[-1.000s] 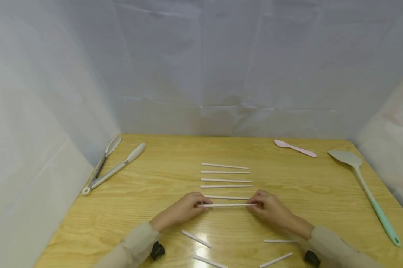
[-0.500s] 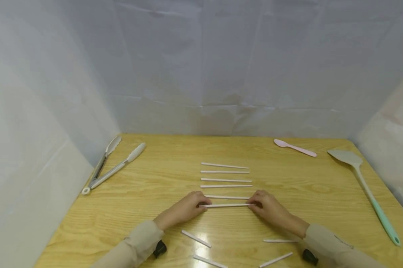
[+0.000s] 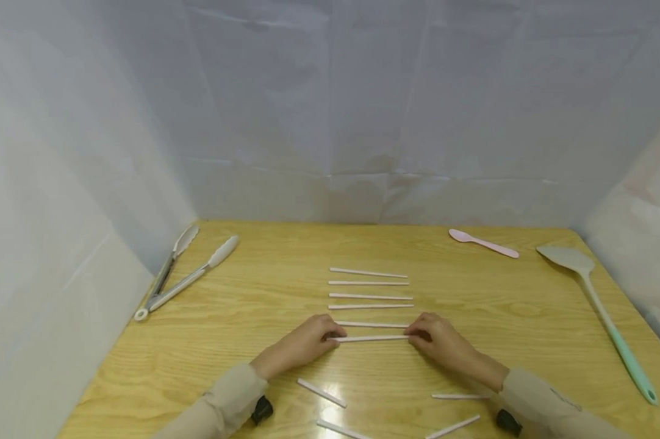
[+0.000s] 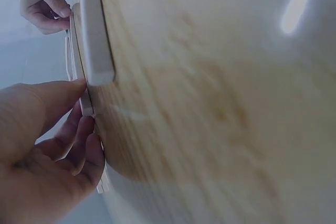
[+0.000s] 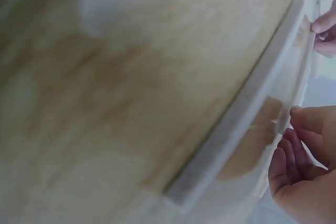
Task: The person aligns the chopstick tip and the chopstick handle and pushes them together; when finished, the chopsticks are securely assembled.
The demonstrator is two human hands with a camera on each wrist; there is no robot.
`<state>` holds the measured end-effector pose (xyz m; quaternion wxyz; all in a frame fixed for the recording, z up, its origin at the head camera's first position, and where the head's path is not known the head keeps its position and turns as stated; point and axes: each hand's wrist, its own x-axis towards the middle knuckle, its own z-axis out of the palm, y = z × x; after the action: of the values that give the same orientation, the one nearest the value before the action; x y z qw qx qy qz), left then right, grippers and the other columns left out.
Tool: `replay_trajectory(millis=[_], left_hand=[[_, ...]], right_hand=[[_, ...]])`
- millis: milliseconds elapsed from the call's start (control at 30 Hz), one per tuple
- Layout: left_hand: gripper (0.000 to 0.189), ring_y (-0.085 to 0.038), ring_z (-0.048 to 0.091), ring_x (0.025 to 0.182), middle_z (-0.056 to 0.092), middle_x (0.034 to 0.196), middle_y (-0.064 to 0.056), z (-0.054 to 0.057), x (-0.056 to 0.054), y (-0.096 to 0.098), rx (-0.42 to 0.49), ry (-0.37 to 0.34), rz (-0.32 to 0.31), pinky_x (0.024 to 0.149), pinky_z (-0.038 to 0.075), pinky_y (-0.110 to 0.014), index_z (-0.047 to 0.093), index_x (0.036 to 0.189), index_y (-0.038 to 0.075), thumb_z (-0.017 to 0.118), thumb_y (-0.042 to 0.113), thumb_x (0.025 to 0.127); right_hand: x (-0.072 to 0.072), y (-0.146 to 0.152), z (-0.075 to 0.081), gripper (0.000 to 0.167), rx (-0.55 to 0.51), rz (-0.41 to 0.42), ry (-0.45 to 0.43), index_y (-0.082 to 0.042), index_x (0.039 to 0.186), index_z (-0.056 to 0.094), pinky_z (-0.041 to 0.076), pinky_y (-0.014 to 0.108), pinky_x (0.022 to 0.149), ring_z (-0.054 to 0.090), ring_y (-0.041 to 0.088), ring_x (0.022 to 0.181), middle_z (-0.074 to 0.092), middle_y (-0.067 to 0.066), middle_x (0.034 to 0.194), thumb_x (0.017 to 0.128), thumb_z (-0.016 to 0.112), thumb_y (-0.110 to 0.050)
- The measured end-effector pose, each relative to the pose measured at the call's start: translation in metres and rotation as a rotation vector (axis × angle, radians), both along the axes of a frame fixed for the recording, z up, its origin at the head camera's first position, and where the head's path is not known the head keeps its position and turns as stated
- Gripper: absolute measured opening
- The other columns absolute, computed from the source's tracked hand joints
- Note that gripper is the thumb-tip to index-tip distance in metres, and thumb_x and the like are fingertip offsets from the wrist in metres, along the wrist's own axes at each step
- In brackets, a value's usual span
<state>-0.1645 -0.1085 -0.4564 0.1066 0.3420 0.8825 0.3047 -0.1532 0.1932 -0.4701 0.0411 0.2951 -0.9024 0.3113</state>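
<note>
A pale pinkish-white chopstick (image 3: 371, 338) lies crosswise between my two hands, low over the table. My left hand (image 3: 307, 341) pinches its left end between thumb and fingers; the left wrist view shows the thumb (image 4: 58, 94) against it. At the other end, my right hand (image 3: 442, 341) pinches the tip, which the fingers partly hide. Just beyond it lies another chopstick (image 3: 371, 324), roughly parallel. Farther back, several more lie crosswise in a column, the rearmost chopstick (image 3: 368, 272) slightly slanted.
Nearer the front lie loose chopsticks: two at the left, one being a slanted chopstick (image 3: 321, 392), and two at the right, including a chopstick (image 3: 453, 422). Opened tongs (image 3: 179, 283) rest at the left, a pink spoon (image 3: 484, 242) at the back right, and a long turner (image 3: 596, 299) along the right edge.
The held chopstick has come down slightly toward the table and shifted a little toward me. Both hands keep their pinch on its ends; the other utensils have not moved.
</note>
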Motion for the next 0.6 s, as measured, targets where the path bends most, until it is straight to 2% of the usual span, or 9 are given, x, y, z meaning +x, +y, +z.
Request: replay_trajectory(millis=[233,400,600], left_hand=[[0.020,-0.021,0.059,0.089,0.064,0.097,-0.008,0.010,0.005,-0.009,0.051,-0.006,0.041,0.081,0.051,-0.029,0.067,0.108,-0.002,0.062,0.006,0.091],[0.020,-0.022,0.058,0.089,0.064,0.097,-0.010,0.019,0.009,-0.018,0.093,-0.002,0.086,0.080,0.051,-0.031,0.066,0.109,-0.002,0.060,0.006,0.091],[0.021,-0.019,0.058,0.089,0.065,0.099,-0.009,0.023,0.021,-0.033,0.108,-0.043,0.069,0.080,0.050,-0.030,0.066,0.110,-0.001,0.059,0.009,0.093]], right_hand=[[0.002,0.007,0.011,0.010,-0.084,-0.005,-0.046,-0.004,0.093,0.071,0.050,0.023,0.066,0.055,0.007,0.076,0.063,-0.001,0.086,0.083,0.071,-0.007],[0.007,0.016,0.018,0.014,-0.139,-0.006,-0.028,-0.002,0.095,0.070,0.050,0.022,0.063,0.054,0.007,0.075,0.064,0.003,0.087,0.082,0.072,-0.006],[0.018,0.034,0.016,0.020,-0.141,0.025,-0.090,-0.002,0.101,0.067,0.049,0.022,0.065,0.053,0.004,0.079,0.064,0.003,0.091,0.083,0.072,-0.011]])
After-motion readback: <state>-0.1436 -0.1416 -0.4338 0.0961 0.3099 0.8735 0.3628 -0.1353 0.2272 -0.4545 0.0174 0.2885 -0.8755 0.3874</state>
